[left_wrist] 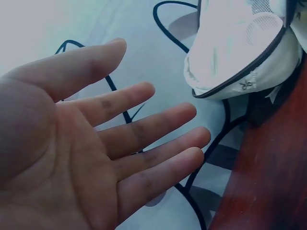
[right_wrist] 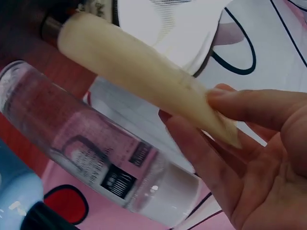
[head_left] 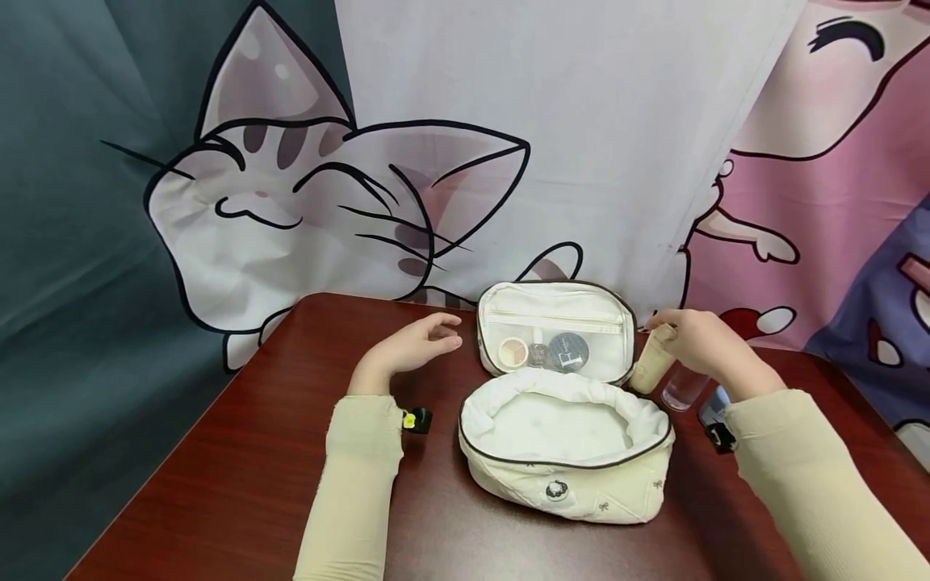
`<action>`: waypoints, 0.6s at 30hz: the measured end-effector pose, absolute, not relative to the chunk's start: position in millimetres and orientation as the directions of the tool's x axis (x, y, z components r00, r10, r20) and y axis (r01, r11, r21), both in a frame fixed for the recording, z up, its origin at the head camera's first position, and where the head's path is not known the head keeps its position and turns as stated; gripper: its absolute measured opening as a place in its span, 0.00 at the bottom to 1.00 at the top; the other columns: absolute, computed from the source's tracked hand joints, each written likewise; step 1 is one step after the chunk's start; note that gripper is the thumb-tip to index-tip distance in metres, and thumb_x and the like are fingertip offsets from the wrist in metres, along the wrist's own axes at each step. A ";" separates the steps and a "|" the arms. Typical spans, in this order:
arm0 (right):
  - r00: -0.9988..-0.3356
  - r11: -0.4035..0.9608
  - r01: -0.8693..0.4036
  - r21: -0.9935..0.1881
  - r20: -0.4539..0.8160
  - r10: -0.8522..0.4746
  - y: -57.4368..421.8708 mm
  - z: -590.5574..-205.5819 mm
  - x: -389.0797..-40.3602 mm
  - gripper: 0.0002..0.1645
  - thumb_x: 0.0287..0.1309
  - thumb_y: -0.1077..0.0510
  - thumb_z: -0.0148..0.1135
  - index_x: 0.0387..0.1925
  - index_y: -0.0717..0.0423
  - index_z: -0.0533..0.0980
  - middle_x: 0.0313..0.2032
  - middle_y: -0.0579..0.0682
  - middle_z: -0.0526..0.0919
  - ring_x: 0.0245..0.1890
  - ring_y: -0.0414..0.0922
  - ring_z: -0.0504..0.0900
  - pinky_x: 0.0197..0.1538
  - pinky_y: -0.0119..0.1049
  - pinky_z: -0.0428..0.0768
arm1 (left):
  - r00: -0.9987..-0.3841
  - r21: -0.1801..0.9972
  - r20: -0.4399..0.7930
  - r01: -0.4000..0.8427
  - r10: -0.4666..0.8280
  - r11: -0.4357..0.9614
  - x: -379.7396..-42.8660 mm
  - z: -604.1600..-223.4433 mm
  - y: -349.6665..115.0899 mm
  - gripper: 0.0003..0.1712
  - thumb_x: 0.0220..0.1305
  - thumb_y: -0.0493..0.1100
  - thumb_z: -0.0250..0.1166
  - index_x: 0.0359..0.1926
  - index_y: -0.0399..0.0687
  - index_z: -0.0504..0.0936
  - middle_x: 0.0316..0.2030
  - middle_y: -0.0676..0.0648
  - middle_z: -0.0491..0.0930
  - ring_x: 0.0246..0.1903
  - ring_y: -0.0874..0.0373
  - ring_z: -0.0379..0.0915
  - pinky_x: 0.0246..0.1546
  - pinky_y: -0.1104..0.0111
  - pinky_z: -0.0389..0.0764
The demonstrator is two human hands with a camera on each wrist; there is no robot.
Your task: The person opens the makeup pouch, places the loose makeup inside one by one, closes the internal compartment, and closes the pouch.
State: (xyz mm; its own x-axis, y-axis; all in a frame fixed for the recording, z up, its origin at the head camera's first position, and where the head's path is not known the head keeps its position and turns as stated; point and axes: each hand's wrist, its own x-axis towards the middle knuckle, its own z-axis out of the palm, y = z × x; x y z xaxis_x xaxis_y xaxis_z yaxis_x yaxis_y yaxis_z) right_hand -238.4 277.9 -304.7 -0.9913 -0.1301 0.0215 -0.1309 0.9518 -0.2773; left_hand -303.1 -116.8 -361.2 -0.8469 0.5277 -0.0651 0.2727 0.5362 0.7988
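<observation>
Cream and smooth: pinching the tube (right_wrist: 124,67) by its thin flat end with the right hand (head_left: 701,343), apparently at the grasping step.
Leaning below the right fingertips, between the open pouch (head_left: 508,480) on their left and the clear bottle (head_left: 681,389) on their near side; tapering from a rounded end; holding nothing in the left hand (head_left: 416,347), hanging relaxed; probably calling next for a steady pinch, lifting clear of the bottle.

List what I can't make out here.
Cream squeeze tube: upper end partly covered by the right hand, head view.
Clear bottle: cap hidden behind that hand, head view.
Blue container: cut by left edge, right wrist view.
Cosmetic bag: cut by top edge, left wrist view.
</observation>
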 end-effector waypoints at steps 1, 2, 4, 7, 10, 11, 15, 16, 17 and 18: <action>-0.992 0.952 -0.126 -0.278 0.019 -0.126 277.6 -306.5 -238.6 0.18 0.56 0.66 0.49 0.48 0.60 0.76 0.44 0.70 0.75 0.27 0.50 0.70 0.28 0.39 0.68 | -0.843 0.794 -0.067 0.279 0.533 0.541 -303.1 -361.9 -116.2 0.27 0.67 0.49 0.55 0.64 0.48 0.64 0.56 0.41 0.71 0.56 0.49 0.67 0.54 0.55 0.68; -0.992 0.952 -0.128 -0.277 0.018 -0.128 277.7 -308.5 -239.0 0.18 0.56 0.66 0.50 0.48 0.60 0.77 0.44 0.70 0.76 0.28 0.51 0.70 0.29 0.40 0.69 | -0.838 0.787 -0.071 0.286 0.541 0.546 -303.0 -362.8 -115.6 0.26 0.68 0.48 0.54 0.64 0.47 0.64 0.56 0.41 0.71 0.55 0.49 0.67 0.54 0.55 0.68; -0.989 0.952 -0.146 -0.269 0.011 -0.148 276.6 -313.5 -240.1 0.17 0.56 0.65 0.51 0.47 0.61 0.77 0.41 0.68 0.77 0.28 0.51 0.72 0.29 0.41 0.71 | -0.828 0.776 -0.085 0.294 0.554 0.558 -303.1 -365.2 -114.5 0.25 0.68 0.47 0.53 0.63 0.46 0.65 0.54 0.41 0.72 0.55 0.50 0.67 0.53 0.56 0.69; -0.982 0.952 -0.188 -0.242 0.016 -0.190 275.6 -321.3 -241.9 0.16 0.54 0.65 0.55 0.45 0.61 0.78 0.39 0.66 0.79 0.31 0.54 0.75 0.34 0.46 0.74 | -0.807 0.779 -0.121 0.284 0.579 0.559 -304.6 -369.7 -112.4 0.24 0.69 0.45 0.52 0.63 0.44 0.65 0.52 0.41 0.73 0.52 0.49 0.69 0.50 0.58 0.71; -0.976 0.951 -0.219 -0.220 0.043 -0.215 276.2 -323.1 -240.3 0.14 0.52 0.64 0.56 0.43 0.61 0.79 0.40 0.65 0.80 0.34 0.56 0.77 0.37 0.50 0.74 | -0.791 0.800 -0.155 0.250 0.592 0.545 -305.0 -372.7 -110.3 0.23 0.69 0.45 0.52 0.62 0.43 0.65 0.50 0.38 0.74 0.50 0.47 0.71 0.47 0.59 0.73; -0.976 0.951 -0.219 -0.218 0.058 -0.212 276.4 -321.4 -238.6 0.14 0.52 0.64 0.57 0.42 0.60 0.80 0.42 0.65 0.79 0.36 0.57 0.77 0.38 0.51 0.74 | -0.788 0.805 -0.162 0.242 0.594 0.541 -305.1 -373.3 -109.6 0.23 0.69 0.44 0.52 0.62 0.42 0.65 0.50 0.38 0.74 0.49 0.46 0.71 0.46 0.59 0.73; -0.977 0.954 -0.203 -0.220 0.106 -0.183 274.1 -302.0 -227.4 0.16 0.53 0.63 0.57 0.45 0.57 0.80 0.45 0.65 0.79 0.35 0.55 0.78 0.33 0.48 0.74 | -0.791 0.809 -0.162 0.236 0.590 0.538 -304.4 -373.5 -108.7 0.23 0.69 0.44 0.52 0.62 0.43 0.65 0.49 0.36 0.74 0.48 0.47 0.72 0.45 0.60 0.74; -0.977 0.955 -0.198 -0.222 0.127 -0.174 272.2 -295.2 -224.0 0.17 0.53 0.63 0.57 0.46 0.56 0.79 0.45 0.64 0.79 0.34 0.54 0.78 0.32 0.46 0.73 | -0.792 0.808 -0.160 0.237 0.589 0.539 -304.3 -373.3 -108.6 0.23 0.69 0.44 0.52 0.62 0.43 0.65 0.49 0.37 0.74 0.47 0.47 0.72 0.45 0.60 0.74; -0.975 0.953 -0.197 -0.228 0.144 -0.167 269.5 -288.2 -220.5 0.18 0.54 0.63 0.56 0.48 0.55 0.79 0.45 0.63 0.80 0.34 0.53 0.78 0.31 0.45 0.73 | -0.793 0.806 -0.159 0.240 0.588 0.541 -304.4 -373.0 -108.5 0.22 0.69 0.44 0.52 0.62 0.44 0.66 0.49 0.37 0.74 0.47 0.47 0.72 0.45 0.60 0.74; -0.972 0.951 -0.205 -0.233 0.162 -0.170 266.6 -281.5 -217.6 0.18 0.54 0.63 0.56 0.48 0.54 0.78 0.44 0.61 0.81 0.32 0.52 0.78 0.31 0.44 0.72 | -0.793 0.805 -0.158 0.241 0.588 0.541 -304.4 -372.4 -108.5 0.22 0.69 0.44 0.52 0.62 0.44 0.66 0.49 0.37 0.75 0.47 0.48 0.72 0.45 0.60 0.74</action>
State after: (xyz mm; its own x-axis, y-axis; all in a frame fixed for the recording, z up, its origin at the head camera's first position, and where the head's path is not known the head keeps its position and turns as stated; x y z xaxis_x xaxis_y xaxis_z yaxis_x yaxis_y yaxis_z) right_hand -217.6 266.6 -281.5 -0.9721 -0.1699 0.1618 -0.2050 0.9505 -0.2333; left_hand -304.4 -108.5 -372.4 -0.7930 0.5885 -0.1578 0.2414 0.5413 0.8054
